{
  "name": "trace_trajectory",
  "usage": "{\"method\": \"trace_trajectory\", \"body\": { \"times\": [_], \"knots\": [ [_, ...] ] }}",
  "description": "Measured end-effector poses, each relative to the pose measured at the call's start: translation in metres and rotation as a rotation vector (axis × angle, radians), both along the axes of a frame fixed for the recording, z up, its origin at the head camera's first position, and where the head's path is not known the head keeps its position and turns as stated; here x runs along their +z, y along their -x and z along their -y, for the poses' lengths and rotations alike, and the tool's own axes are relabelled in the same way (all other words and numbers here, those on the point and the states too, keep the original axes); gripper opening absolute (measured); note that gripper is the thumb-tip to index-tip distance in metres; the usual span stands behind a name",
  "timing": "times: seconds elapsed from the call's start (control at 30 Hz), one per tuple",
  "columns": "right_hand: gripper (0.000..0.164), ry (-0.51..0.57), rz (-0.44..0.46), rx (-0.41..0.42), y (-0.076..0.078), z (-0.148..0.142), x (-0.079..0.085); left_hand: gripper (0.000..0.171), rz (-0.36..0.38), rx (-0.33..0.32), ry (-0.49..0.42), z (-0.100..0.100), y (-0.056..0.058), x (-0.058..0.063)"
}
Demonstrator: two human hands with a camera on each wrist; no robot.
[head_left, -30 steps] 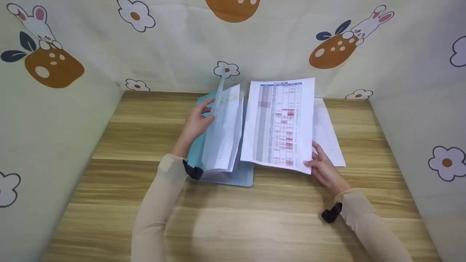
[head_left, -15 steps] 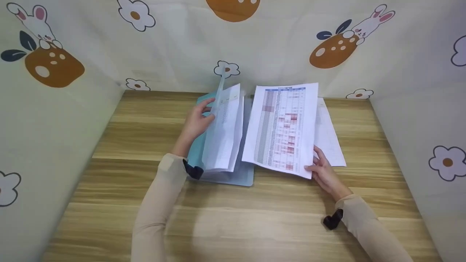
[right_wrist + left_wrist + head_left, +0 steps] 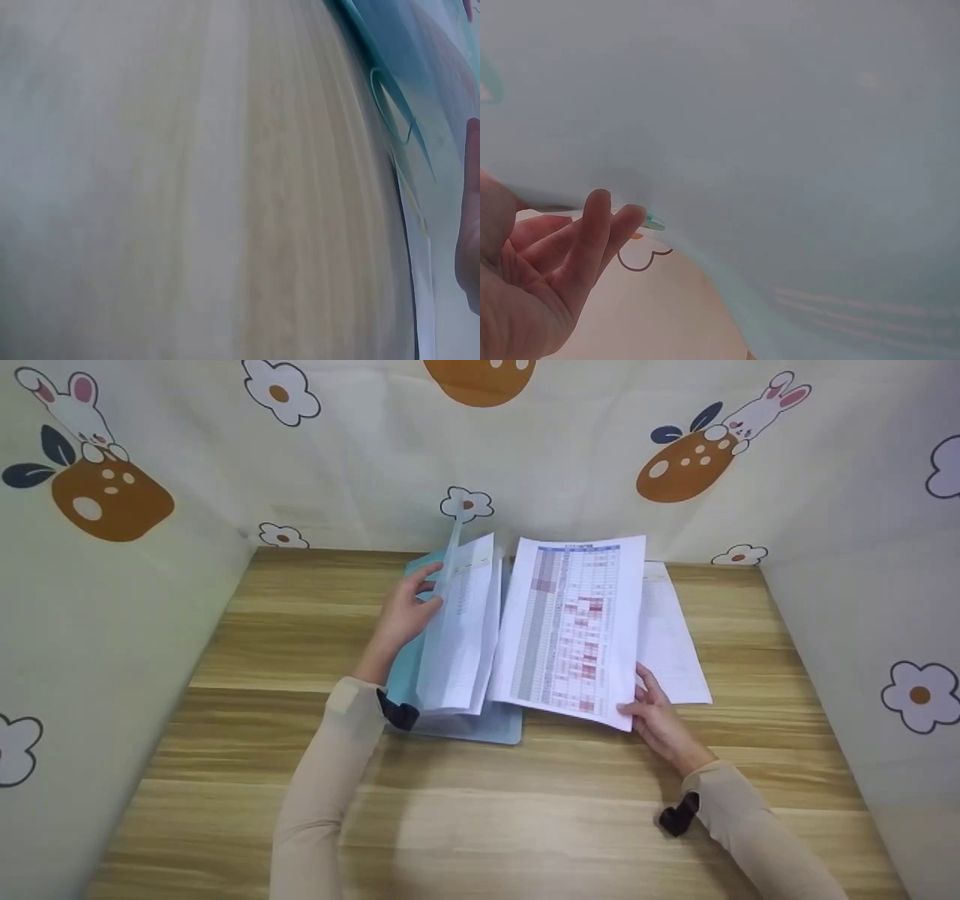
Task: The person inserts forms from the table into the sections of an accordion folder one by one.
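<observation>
A light blue plastic folder [image 3: 507, 729] lies open on the table, its translucent flap and white pages [image 3: 466, 637] raised near upright. My left hand [image 3: 405, 611] holds the flap's left edge, with the fingers on its outer side. In the left wrist view the flap [image 3: 780, 142] fills most of the picture beside the hand [image 3: 551, 281]. Between thumb and fingers, my right hand [image 3: 664, 727] pinches the lower right corner of a printed table sheet [image 3: 581, 622]. That sheet is tilted, its left edge close against the folder's pages. The right wrist view catches only part of the hand [image 3: 469, 232].
Another white sheet [image 3: 673, 641] lies on the wooden table [image 3: 570, 817], partly covered by the printed one. Patterned cloth walls [image 3: 360, 457] stand behind the table and on both sides. A black wrist camera mount [image 3: 679, 815] sits at the right sleeve.
The printed sheet has come lower and a little to the left, toward the folder, along with my right hand. My left hand and the flap have stayed in place.
</observation>
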State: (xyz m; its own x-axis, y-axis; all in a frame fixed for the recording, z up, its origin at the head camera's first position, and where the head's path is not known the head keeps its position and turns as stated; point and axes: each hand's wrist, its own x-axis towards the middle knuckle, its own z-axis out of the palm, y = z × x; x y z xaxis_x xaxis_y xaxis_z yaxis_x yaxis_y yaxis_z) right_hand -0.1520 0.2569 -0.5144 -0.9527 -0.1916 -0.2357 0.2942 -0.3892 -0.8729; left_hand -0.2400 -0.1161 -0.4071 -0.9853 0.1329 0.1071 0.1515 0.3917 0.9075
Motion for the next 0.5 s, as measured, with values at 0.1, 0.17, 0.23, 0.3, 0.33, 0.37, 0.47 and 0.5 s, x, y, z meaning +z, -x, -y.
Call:
{"method": "trace_trajectory", "body": {
  "times": [0.1,0.17,0.23,0.3,0.33,0.37,0.47,0.5],
  "knots": [
    [0.073,-0.001,-0.001,0.009,-0.002,0.004,0.001,0.047,-0.007,0.007,0.000,0.000,0.000,0.000],
    [0.073,-0.003,0.004,0.015,-0.003,0.006,0.002,0.047,-0.010,0.010,0.001,-0.001,0.000,0.000],
    [0.073,-0.005,0.008,0.019,-0.005,0.006,0.002,0.047,-0.007,0.012,-0.002,-0.001,0.000,0.000],
    [0.073,-0.013,0.009,0.027,-0.007,0.005,0.003,0.047,-0.011,0.005,-0.011,-0.001,0.000,0.000],
    [0.073,-0.018,0.008,0.033,-0.008,0.005,0.003,0.047,-0.016,-0.001,-0.017,0.000,0.000,0.001],
    [0.073,-0.019,0.006,0.039,-0.008,0.006,0.003,0.047,-0.019,-0.008,-0.024,0.000,-0.001,0.001],
    [0.073,-0.027,-0.001,0.058,-0.009,0.006,0.004,0.047,-0.016,-0.022,-0.037,-0.004,-0.010,0.015],
    [0.074,-0.029,0.001,0.064,-0.009,0.007,0.005,0.047,-0.014,-0.020,-0.031,-0.004,-0.010,0.015]
  ]
}}
